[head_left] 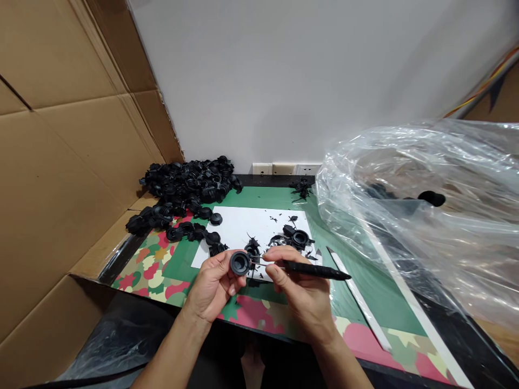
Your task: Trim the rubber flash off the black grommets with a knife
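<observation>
My left hand [214,281] pinches a round black rubber part [240,263], its ringed opening turned up towards me. In my right hand [304,292] is a slim metal-tipped tool [316,269] with a black, wrapped-looking handle. The thin metal end points left and reaches the right edge of the rubber part; whether it touches cannot be made out. Behind my hands, white paper [239,224] carries black scraps [252,246]. Another round black part [300,237] lies among scraps on the paper's right side.
A large heap of black rubber parts [190,181] fills the back left, beside a cardboard box [81,135]. Clear plastic [405,162] spreads over the right side. A white strip with a dark pointed tip [360,302] lies right of my hands. Wall sockets [284,169] sit behind.
</observation>
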Available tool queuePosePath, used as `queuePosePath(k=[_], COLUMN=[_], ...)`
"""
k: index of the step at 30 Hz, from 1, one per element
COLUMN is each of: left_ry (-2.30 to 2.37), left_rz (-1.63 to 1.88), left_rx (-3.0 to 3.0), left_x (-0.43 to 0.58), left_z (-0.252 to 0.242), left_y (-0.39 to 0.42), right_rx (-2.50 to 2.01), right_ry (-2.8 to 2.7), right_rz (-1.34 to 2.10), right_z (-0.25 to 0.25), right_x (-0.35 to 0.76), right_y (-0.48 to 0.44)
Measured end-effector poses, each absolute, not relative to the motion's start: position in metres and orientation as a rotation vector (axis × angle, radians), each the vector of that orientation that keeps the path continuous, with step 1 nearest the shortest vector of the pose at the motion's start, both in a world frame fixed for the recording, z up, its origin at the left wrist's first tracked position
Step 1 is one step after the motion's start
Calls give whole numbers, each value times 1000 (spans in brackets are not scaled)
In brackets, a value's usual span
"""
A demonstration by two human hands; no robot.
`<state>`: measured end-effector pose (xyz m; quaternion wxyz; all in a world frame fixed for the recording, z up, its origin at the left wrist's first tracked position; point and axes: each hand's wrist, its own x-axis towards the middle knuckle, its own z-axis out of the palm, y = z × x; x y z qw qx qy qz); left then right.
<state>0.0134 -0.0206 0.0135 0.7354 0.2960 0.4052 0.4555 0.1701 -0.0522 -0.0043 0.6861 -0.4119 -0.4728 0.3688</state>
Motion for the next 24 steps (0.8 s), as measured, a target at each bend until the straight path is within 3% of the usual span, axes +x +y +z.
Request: queuePosePath(k=[24], left_ry=[872], left_rz=[1000], left_rx=[627], left_x=[14], left_z=[10], left_y=[-22], right_rx=[-852], right_ry=[-1340], right_rz=[702], right_z=[-5], right_x=[161], right_y=[-50])
